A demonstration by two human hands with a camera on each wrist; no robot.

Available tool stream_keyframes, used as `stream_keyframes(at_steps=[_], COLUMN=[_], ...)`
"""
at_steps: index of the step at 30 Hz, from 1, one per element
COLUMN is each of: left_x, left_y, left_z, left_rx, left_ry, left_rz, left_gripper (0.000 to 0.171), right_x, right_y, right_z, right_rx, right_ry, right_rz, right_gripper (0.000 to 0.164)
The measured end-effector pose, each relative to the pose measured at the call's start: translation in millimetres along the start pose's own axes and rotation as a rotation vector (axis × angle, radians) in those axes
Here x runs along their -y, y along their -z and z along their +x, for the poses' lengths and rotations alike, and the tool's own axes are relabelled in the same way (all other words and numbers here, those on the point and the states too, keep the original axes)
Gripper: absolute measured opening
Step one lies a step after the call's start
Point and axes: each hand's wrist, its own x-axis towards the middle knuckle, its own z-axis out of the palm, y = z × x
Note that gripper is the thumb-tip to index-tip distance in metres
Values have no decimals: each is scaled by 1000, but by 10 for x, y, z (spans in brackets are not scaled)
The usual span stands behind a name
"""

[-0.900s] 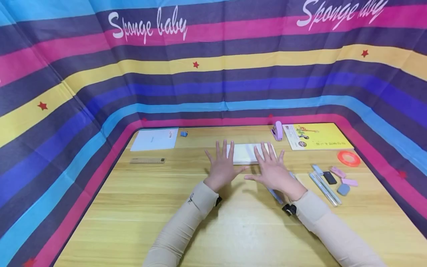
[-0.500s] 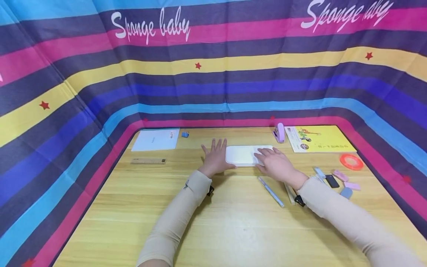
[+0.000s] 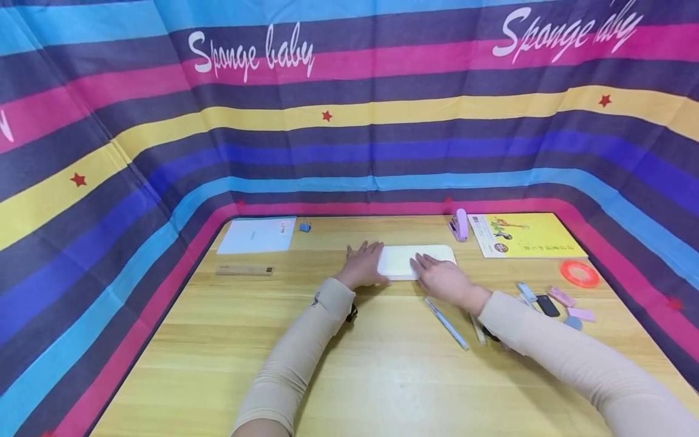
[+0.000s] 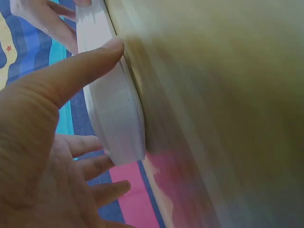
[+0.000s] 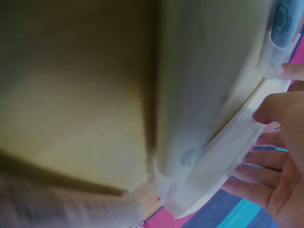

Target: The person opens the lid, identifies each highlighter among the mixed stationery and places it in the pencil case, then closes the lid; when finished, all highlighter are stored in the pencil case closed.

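A flat white case (image 3: pixel 394 262) with rounded corners lies at the middle of the table. My left hand (image 3: pixel 363 266) holds its left end. The left wrist view shows the thumb along the front side of the white case (image 4: pixel 116 109) and the fingers around the end. My right hand (image 3: pixel 445 282) reaches over the right part of the lid, fingertips on top. In the right wrist view its thumb (image 5: pixel 273 107) is at the near side of the case. A blue pen (image 3: pixel 446 323) and a pale pen (image 3: pixel 478 329) lie just in front of the right hand.
At the right are a yellow book (image 3: pixel 537 235), an orange tape roll (image 3: pixel 579 274), a purple stapler (image 3: pixel 460 225) and several erasers (image 3: pixel 560 296). At the left are a pale blue notebook (image 3: pixel 256 235), a ruler (image 3: pixel 244 271) and a small blue sharpener (image 3: pixel 304 227). Striped cloth surrounds the table.
Both hands, spread above the case earlier, have come down onto it. The right hand has shifted its fingers onto the lid; the left has drawn in around the left end.
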Motion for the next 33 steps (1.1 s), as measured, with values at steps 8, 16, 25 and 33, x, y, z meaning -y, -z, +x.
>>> stream_keyframes(at_steps=[8,16,25,33], left_x=[1,23,-19,-38], left_y=[-30,-21,17,50], left_z=[60,82,139,182], left_rx=[-5,12,86,116], left_ry=[2,-25,10,-18], left_rz=[-10,-51,-7,57], left_gripper=[101,97,100,99], right_x=[-24,-8,19,58], right_y=[-8,7,21,-19], right_z=[55,104,134,117], right_rx=[23,67,128,223], right_ry=[61,53,48,54], right_rz=[-63,-110,-77,-141], right_gripper=[47,44,51,52])
